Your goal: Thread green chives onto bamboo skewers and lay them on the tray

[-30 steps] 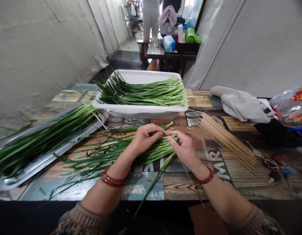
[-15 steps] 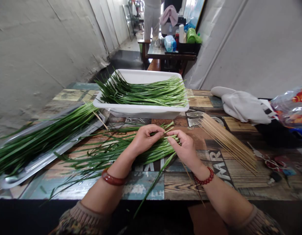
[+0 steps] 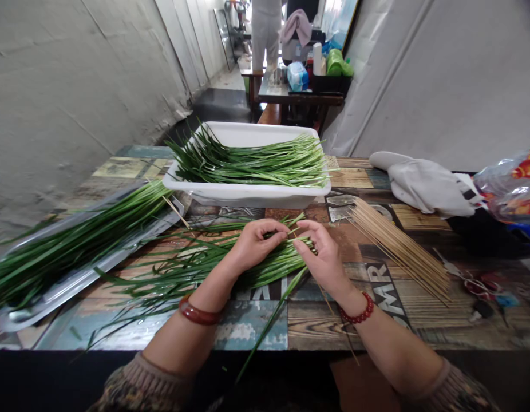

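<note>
My left hand (image 3: 260, 243) is closed in a pinch over the root ends of a loose bunch of garlic chives (image 3: 183, 280); what the fingertips hold is too small to make out. Facing it, my right hand (image 3: 323, 252) has its thumb and index finger apart, by the pale chive stems. A thin bamboo skewer (image 3: 348, 337) slants out from under the right hand past the table's front edge. One chive (image 3: 265, 332) hangs over that edge too. More skewers (image 3: 398, 249) lie in a fanned pile to the right.
Behind the bunch stands a white tub (image 3: 248, 194) of chives. At left a metal tray (image 3: 82, 286) carries more chives. On the right are a grey-white cap (image 3: 423, 180), scissors (image 3: 475, 280) and a plastic bag (image 3: 511, 186). A person (image 3: 266, 34) stands in the background.
My right thumb and index finger have parted, and the index finger has lifted slightly away from the left fingertips. My left hand has stayed in place.
</note>
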Available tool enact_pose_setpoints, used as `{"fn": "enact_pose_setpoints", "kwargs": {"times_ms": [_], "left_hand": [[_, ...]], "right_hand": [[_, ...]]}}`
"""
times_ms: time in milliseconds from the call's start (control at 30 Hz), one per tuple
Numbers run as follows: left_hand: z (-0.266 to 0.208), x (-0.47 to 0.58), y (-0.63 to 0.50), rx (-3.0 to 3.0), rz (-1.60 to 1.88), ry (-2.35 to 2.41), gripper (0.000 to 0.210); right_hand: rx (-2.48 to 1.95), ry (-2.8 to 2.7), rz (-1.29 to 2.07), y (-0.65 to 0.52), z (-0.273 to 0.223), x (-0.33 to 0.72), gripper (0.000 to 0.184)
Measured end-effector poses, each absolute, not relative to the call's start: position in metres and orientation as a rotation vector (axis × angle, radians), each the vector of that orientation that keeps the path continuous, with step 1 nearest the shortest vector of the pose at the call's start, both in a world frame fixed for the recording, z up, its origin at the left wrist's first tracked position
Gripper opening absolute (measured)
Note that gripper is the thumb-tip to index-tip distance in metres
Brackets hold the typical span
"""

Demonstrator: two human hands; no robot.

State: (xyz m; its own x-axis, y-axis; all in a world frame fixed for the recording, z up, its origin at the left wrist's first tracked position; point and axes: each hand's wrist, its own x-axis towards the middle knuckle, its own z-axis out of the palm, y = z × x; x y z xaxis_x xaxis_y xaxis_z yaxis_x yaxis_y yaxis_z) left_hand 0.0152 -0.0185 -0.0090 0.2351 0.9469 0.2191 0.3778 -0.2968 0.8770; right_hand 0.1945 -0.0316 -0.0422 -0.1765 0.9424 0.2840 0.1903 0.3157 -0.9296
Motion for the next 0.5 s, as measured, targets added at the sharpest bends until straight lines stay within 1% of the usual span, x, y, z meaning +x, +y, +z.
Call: {"fn": "enact_pose_setpoints", "kwargs": {"times_ms": [100, 267, 367, 433, 500], "left_hand": [[-0.0082, 0.0150, -0.0186, 1.808, 1.010, 1.205, 0.015], [-0.0099, 0.0145, -0.0184, 1.835, 0.973, 1.160, 0.015], [-0.0120, 0.0141, -0.0176, 1.885, 0.943, 1.142, 0.015], [-0.0120, 0.0133, -0.0172, 1.923, 0.940, 1.154, 0.016], [-0.0101, 0.0121, -0.0174, 1.950, 0.934, 1.160, 0.017]], "right_hand": [[-1.049, -1.598, 0.968, -0.0314, -0.0433, 0.1940, 0.040], [-1.052, -1.562, 0.993, -0.0311, -0.0455, 0.1928, 0.026], [-1.072, -1.548, 0.949, -0.0311, -0.0481, 0.1924, 0.021], [-1.097, -1.553, 0.917, -0.0312, -0.0491, 0.1924, 0.020], [-1.098, -1.558, 0.932, -0.0313, -0.0485, 0.1924, 0.024]]}}
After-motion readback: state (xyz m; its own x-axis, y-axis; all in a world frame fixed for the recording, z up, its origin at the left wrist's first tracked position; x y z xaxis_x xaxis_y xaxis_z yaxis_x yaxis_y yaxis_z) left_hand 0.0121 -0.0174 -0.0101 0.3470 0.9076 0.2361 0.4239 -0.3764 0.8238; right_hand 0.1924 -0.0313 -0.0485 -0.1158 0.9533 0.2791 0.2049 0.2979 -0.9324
